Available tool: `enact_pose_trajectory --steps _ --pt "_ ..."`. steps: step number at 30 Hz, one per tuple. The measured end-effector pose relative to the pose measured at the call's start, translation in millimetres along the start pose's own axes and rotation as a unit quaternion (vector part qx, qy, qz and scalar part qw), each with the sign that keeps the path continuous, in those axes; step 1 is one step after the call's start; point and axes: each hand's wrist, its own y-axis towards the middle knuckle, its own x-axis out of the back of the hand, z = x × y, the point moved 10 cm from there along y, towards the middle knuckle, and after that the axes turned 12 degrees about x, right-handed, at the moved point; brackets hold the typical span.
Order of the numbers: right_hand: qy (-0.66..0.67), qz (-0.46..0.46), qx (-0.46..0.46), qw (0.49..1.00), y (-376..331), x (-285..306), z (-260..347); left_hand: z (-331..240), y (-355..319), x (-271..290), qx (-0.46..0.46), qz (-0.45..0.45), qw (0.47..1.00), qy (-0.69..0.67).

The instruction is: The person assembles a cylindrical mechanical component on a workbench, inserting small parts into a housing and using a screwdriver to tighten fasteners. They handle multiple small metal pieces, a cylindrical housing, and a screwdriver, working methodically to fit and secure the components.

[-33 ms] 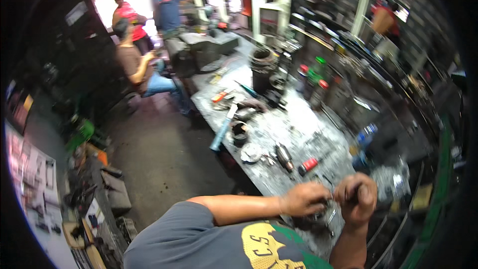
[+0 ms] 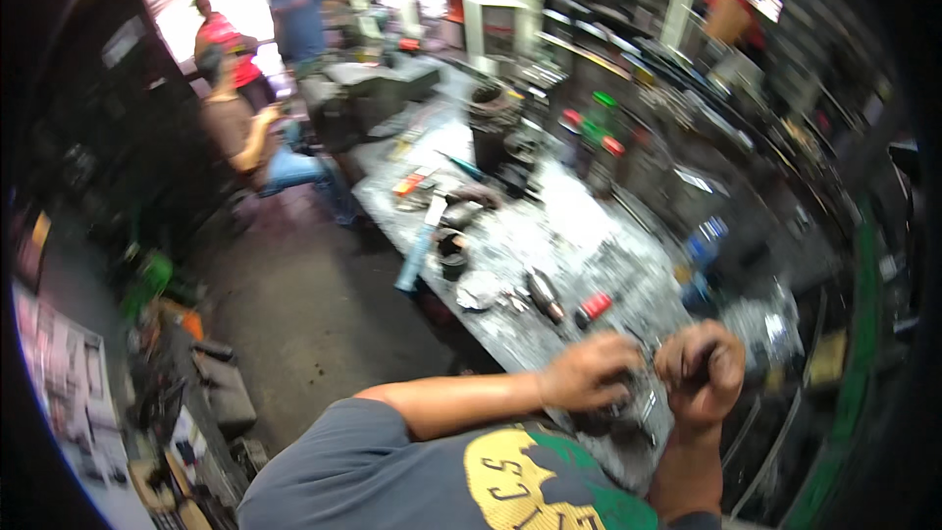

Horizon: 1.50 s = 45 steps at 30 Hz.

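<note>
Above the near end of the metal-topped workbench (image 2: 628, 265), my left hand (image 2: 594, 370) and my right hand (image 2: 702, 368) come close together, fingers curled. Something small and thin seems to be between them, too blurred to name. Just beyond lies a red cylindrical piece (image 2: 593, 309), with a dark metal cylinder (image 2: 545, 296) to its left. A crumpled pale silvery piece (image 2: 479, 290) and an upright hollow metal cylinder (image 2: 451, 253) are farther left. A long light-blue bar or handle (image 2: 420, 253) sticks out over the bench's left edge.
Bottles with red and green caps (image 2: 601, 123) stand near a large dark cylindrical part (image 2: 493, 128). Clear plastic (image 2: 770, 324) is right of my hands. A seated person (image 2: 235, 128) and a standing person in blue (image 2: 297, 15) are at the far left. Shelving (image 2: 221, 388) lines the left.
The whole view has shifted a little, so the bench and people sit farther left and higher in the picture. Both hands stay close together with fingers curled.
</note>
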Motion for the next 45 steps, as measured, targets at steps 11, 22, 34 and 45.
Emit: enact_pose_trajectory --steps 11,22,34,45 --pt "-0.023 -0.084 0.016 0.996 -33 47 37 0 8 -19 0.105 0.104 0.987 0.063" --pt "-0.095 -0.073 0.006 0.993 -38 46 22 -7 10 -28 0.085 0.106 0.985 0.102" --pt "-0.087 -0.048 0.041 0.994 -34 27 17 -9 7 -29 0.049 0.115 0.981 0.147" --pt "-0.079 -0.051 0.059 0.994 -30 33 20 -10 5 -31 0.042 0.098 0.986 0.125"
